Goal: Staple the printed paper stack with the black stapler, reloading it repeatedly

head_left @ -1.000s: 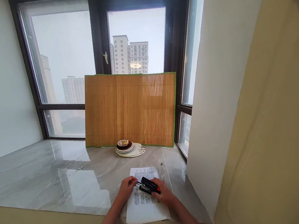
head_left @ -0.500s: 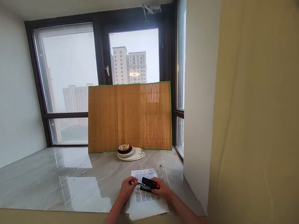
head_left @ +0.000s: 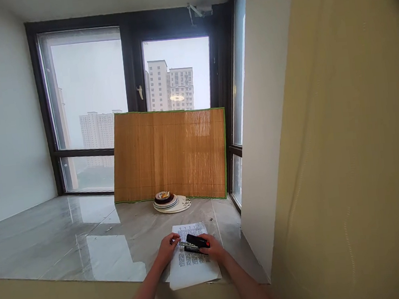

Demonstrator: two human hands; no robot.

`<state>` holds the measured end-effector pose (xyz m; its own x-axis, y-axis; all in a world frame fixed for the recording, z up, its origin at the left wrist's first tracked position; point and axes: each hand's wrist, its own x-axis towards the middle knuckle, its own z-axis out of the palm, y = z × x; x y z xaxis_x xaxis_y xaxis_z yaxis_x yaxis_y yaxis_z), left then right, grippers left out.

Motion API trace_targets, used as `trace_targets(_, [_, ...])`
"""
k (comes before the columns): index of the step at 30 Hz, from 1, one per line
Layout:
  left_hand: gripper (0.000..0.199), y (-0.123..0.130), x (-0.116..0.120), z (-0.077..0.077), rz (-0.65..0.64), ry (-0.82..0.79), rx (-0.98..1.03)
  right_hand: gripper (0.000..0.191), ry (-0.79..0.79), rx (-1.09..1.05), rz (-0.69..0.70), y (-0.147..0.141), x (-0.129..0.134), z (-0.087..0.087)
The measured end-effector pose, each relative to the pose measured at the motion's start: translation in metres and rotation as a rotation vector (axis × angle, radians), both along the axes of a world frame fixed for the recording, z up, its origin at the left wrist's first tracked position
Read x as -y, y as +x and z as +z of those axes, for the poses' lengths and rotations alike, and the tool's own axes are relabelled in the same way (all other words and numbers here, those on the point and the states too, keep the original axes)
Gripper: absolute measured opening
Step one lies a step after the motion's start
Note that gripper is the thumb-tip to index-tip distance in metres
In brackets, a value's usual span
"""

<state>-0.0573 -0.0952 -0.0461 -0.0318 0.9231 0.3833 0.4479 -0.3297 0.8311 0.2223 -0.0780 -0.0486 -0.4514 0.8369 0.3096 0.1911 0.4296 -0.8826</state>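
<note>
Evidently, the stapler (head_left: 198,240) is above the paper (head_left: 193,273), its two arms spread, a metal strip (head_left: 183,243) showing at the open end. The right hand (head_left: 213,248) has its grip closed round the red-marked rear. The left hand (head_left: 168,248) is at the opposite end, fingertips drawn together beside the strip — whether that grip holds it cannot be told. Risks, as judged: a crooked pull could bend the strip or spill whatever it carries; a slack right grip could drop the stapler. The paper's near end reaches the front edge of the sill (head_left: 73,267), so a nudge could slide it off. Beyond — stacked plates (head_left: 181,204), before a mat (head_left: 170,154) leaning at the window (head_left: 132,57).
</note>
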Motion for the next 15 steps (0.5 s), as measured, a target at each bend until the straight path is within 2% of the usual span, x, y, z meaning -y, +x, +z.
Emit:
trace_targets(8, [0.029, 0.008, 0.006, 0.008, -0.040, 0.035, -0.010, 0.058, -0.038, -0.006, -0.028, -0.002, 0.002, 0.002])
trace_targets(15, [0.047, -0.002, 0.007, 0.010, 0.050, 0.034, 0.074, 0.057, -0.057, 0.002, -0.064, -0.004, 0.008, 0.011])
